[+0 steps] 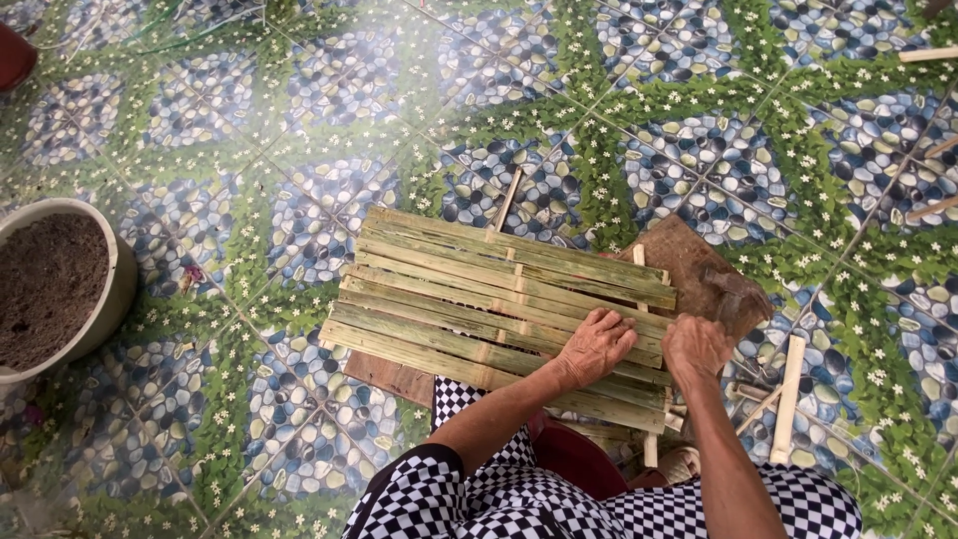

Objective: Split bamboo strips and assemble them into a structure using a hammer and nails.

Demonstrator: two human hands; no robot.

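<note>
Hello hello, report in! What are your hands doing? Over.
Left hand flat on bamboo slat panel. Right hand at its right edge. Panel rests on wooden board. Nothing in between.

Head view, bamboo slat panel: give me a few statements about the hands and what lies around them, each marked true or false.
1. Both hands rest on the slat panel. True: the left hand and the right hand press side by side near the right end of the slat panel.
2. The panel lies straight on the tiles with nothing under it. False: a wooden board shows beneath it, above the floor tiles.
3. A pot of soil stands at the left. True: the pot sits at the left edge, apart from the panel.
4. The right hand grips a hammer. False: no tool shows in either hand.
5. A loose stick lies right of the hands. True: the stick lies on the tiles.
</note>
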